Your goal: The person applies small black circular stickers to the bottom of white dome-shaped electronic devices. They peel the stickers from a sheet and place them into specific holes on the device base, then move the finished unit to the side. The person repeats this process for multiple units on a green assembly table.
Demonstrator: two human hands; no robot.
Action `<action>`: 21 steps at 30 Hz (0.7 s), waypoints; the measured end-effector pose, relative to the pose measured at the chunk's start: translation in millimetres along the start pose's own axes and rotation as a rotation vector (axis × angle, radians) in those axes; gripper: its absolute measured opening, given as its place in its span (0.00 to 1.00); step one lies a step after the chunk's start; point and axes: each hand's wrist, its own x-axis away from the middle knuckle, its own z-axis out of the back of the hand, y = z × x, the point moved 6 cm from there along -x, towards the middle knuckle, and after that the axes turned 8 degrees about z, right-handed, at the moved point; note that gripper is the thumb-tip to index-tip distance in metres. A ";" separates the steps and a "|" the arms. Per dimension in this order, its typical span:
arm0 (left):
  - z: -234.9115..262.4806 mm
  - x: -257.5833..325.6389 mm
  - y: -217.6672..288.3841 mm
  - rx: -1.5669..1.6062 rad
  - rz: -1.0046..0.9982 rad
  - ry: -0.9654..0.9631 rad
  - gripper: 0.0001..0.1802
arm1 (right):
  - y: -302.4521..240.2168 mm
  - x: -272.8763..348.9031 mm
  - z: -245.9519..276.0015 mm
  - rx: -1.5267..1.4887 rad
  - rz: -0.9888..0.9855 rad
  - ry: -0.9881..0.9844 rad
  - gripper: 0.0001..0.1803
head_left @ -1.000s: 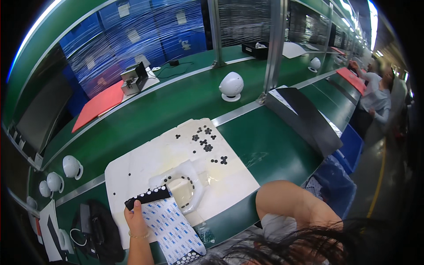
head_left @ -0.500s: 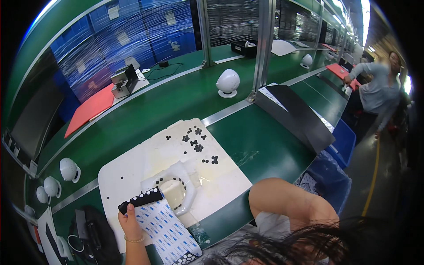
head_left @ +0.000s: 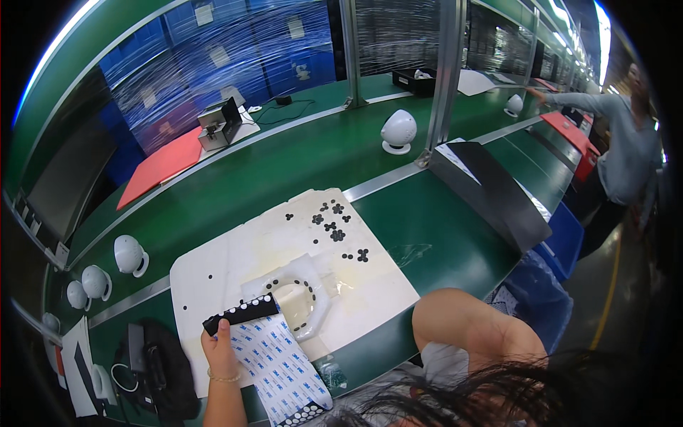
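Observation:
My left hand (head_left: 220, 352) is closed on the upper left corner of a sheet of round black stick-on pads, its thumb lying over the black edge. The sheet's pale backing (head_left: 279, 359) carries a blue print, and white round spots line its folded black strip (head_left: 242, 314). That strip overlaps the left side of a white octagonal ring fixture (head_left: 321, 309), which has small black pads around its opening. Beneath the fixture lies a cream board (head_left: 242, 252) with clusters of black pads (head_left: 337, 235) towards its far right. My right arm (head_left: 473, 324) is bent at the lower right; its hand is out of sight.
White rounded devices stand on the green conveyor, one (head_left: 398, 132) ahead and several at left (head_left: 129, 255). A black panel (head_left: 491, 188) leans at right, above a blue bin (head_left: 562, 245). A black bag (head_left: 167, 370) lies at left. A co-worker (head_left: 626, 142) stands at far right.
The view has shifted, so the bench sits further right in the picture. My left hand still grips the sheet's corner. The co-worker's arm now stretches out over the line.

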 end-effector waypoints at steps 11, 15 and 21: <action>4.9 -1.4 -6.8 -0.025 -0.013 0.013 0.12 | -1.4 -3.4 -6.2 -0.063 -0.064 0.030 0.20; 2.0 -1.4 -4.4 -0.039 -0.013 -0.005 0.12 | -0.4 -0.9 -7.8 0.001 0.020 0.101 0.19; -3.5 1.8 1.2 -0.016 0.000 0.027 0.11 | 9.7 -5.2 3.2 -0.341 -0.215 0.154 0.18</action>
